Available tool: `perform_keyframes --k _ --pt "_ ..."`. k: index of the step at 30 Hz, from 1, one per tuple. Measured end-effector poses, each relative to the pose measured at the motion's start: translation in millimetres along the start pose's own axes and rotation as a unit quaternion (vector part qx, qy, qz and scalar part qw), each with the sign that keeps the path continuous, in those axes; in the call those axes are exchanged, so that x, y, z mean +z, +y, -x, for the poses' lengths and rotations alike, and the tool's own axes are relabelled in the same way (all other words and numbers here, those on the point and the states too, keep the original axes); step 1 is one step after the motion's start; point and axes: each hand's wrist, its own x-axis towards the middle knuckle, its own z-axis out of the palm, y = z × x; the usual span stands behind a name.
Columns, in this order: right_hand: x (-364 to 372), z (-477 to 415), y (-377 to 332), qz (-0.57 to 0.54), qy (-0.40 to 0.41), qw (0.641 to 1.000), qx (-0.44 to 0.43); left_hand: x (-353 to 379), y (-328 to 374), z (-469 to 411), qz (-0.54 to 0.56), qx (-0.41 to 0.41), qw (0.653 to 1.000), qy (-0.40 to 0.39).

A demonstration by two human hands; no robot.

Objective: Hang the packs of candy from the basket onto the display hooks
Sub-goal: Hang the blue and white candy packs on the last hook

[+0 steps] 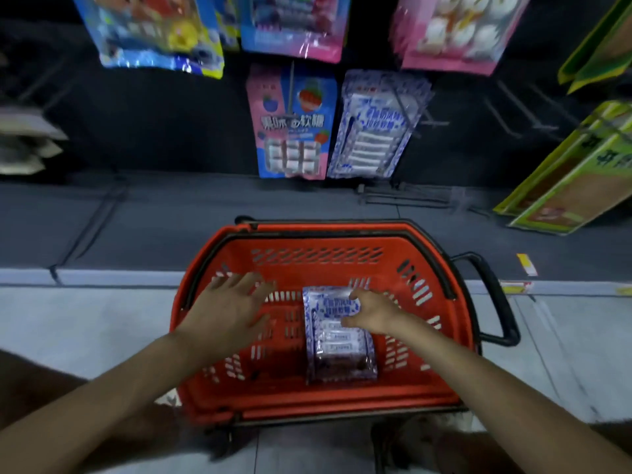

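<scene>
My left hand (236, 302) hovers over the basket (318, 246), fingers spread wide, holding nothing. My right hand (371, 313) rests on the top of the pack (337, 340), thumb and fingers curled; I can't tell whether they grip it. The pack lies flat on the basket floor.

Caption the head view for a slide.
Right hand grips a blue-white candy pack in the red basket; left hand hovers open alongside.

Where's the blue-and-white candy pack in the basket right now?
Head view: the candy pack lies flat on the red basket floor, right of centre, with the right hand gripping its far end.
</scene>
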Motion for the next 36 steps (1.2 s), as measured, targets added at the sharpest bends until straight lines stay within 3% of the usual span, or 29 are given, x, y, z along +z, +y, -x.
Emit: perform_keyframes --k 2,6,10,17,22,28,36 --pt "21.4 -24.8 2.3 -0.021 -0.031 0.998 0.052 15.4 -10.3 3.2 -0.028 0.003 1.000 -0.015" --pt "57.2 -55.2 14.0 -0.011 -0.019 0.992 0.127 33.1 -25.5 8.0 -0.044 0.008 0.999 -0.024" --pt "82.9 -76.6 26.0 -0.068 -0.023 0.981 0.178 38.4 -28.2 7.9 -0.024 0.003 1.000 -0.010" --pt "92.5 -82.2 27.6 -0.184 0.025 0.953 0.238 44.7 -27.9 4.3 0.019 -0.023 1.000 0.009" --pt "88.0 -77.4 25.7 -0.161 0.063 0.952 0.253 48.5 -28.8 2.9 0.023 -0.025 0.999 0.032" --pt "61.8 -54.3 19.2 -0.203 0.135 0.952 0.187 49.2 -27.7 -1.8 0.050 -0.051 0.996 0.053" --pt "25.1 -13.5 2.8 -0.086 0.197 0.977 0.014 38.3 -16.3 -8.1 0.103 -0.093 0.989 0.056"
